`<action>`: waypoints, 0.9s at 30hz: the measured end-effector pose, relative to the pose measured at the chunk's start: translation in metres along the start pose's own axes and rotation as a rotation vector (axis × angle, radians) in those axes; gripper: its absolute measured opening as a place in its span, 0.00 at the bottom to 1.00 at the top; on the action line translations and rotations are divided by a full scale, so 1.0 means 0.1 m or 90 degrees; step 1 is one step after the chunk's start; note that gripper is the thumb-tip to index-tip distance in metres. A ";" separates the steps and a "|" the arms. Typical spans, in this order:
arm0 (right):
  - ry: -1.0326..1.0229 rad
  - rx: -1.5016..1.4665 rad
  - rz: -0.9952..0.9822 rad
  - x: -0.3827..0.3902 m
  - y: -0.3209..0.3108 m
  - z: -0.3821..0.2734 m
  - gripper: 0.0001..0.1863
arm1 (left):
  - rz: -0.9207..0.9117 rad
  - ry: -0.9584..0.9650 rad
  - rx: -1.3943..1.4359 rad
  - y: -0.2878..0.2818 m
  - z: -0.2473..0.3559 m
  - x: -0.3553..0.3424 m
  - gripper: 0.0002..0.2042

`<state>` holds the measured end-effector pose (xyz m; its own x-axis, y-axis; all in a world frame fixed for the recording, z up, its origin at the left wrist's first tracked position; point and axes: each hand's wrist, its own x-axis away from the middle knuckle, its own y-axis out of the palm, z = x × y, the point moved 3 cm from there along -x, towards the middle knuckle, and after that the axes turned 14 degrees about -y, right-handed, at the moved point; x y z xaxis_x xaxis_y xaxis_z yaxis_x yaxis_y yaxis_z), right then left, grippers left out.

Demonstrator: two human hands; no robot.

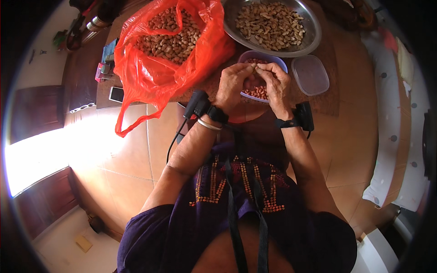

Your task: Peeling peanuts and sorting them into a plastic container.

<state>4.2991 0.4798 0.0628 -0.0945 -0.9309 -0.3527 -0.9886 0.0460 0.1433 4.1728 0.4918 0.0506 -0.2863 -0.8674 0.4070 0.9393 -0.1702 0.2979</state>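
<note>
My left hand (pixel 233 83) and my right hand (pixel 276 84) meet over a small purple bowl (pixel 276 59), fingertips pinched together on a pale peanut (pixel 254 66) that is mostly hidden by the fingers. Reddish shelled peanut kernels (pixel 257 92) lie in the bowl beneath. To the left, a red plastic bag (pixel 214 45) stands wide at the top, full of unshelled peanuts (pixel 175 43). Behind the bowl and a little right is a round metal basin (pixel 311 41) heaped with broken peanut shells (pixel 269 25).
A clear plastic lid (pixel 310 75) rests on the wooden table (pixel 331 101) right of the bowl. At the table's left lie a white-edged phone (pixel 116 94) and small boxes (pixel 105 68). One bag handle (pixel 139 123) hangs over the near edge. A spotted light-coloured cover (pixel 384 118) is at far right.
</note>
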 end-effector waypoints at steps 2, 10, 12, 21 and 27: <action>0.046 -0.069 0.019 0.04 -0.02 0.04 0.07 | -0.027 -0.058 0.107 -0.02 -0.04 -0.03 0.09; 0.162 -0.073 -0.009 -0.08 -0.26 0.18 0.05 | -0.096 -0.192 0.235 -0.09 -0.04 -0.12 0.08; 0.128 0.212 -0.113 -0.16 -0.33 0.11 0.05 | -0.002 -0.075 -0.128 -0.11 -0.04 -0.18 0.10; 0.220 0.126 -0.051 -0.29 -0.54 0.13 0.08 | -0.005 -0.088 -0.002 -0.18 0.00 -0.30 0.10; -0.045 0.309 -0.247 -0.50 -0.07 0.03 0.10 | -0.042 -0.184 0.096 -0.02 0.02 -0.40 0.11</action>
<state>4.3106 0.5276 0.0768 0.2905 -0.8876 -0.3576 -0.8917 -0.1155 -0.4376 4.1820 0.5278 0.0352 -0.4078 -0.6848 0.6039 0.8843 -0.1316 0.4480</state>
